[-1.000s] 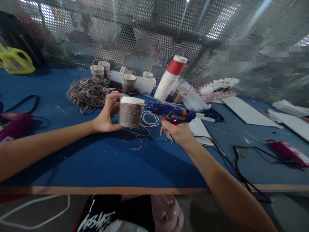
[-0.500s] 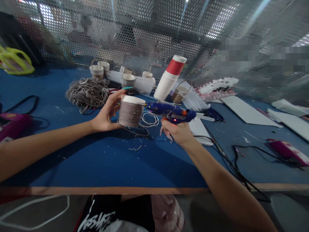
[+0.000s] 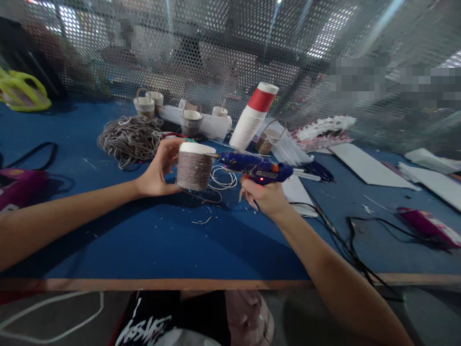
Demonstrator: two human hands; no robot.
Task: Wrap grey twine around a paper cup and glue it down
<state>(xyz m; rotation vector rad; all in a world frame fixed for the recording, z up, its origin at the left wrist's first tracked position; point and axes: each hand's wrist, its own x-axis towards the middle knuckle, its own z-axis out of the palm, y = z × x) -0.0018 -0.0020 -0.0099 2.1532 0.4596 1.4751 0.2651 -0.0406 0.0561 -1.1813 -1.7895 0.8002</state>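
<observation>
My left hand (image 3: pixel 160 168) grips a white paper cup (image 3: pixel 195 166) from its left side, thumb below and fingers at the rim. Grey-brown cord is wound round the cup, leaving a white band at the top. In my right hand (image 3: pixel 264 193) is a blue hot glue gun (image 3: pixel 252 166) with a small red light lit and a glue stick out of its back. The nozzle meets the cup's right side, at the upper edge of the cord. A loose length of cord hangs beneath the cup. Behind it, a coil of thin white cord (image 3: pixel 224 178) lies on the table.
A heap of grey cord (image 3: pixel 130 139) lies at back left, near several small cord-wrapped cups. A leaning stack of paper cups (image 3: pixel 254 115) stands behind the glue gun. Black cables (image 3: pixel 345 245) cross the right side. A perforated metal screen (image 3: pixel 230 53) bounds the back.
The fingers of my left hand have shifted on the cup's rim, the raised finger coming down. The cup has turned slightly, while the glue gun stays nearly still.
</observation>
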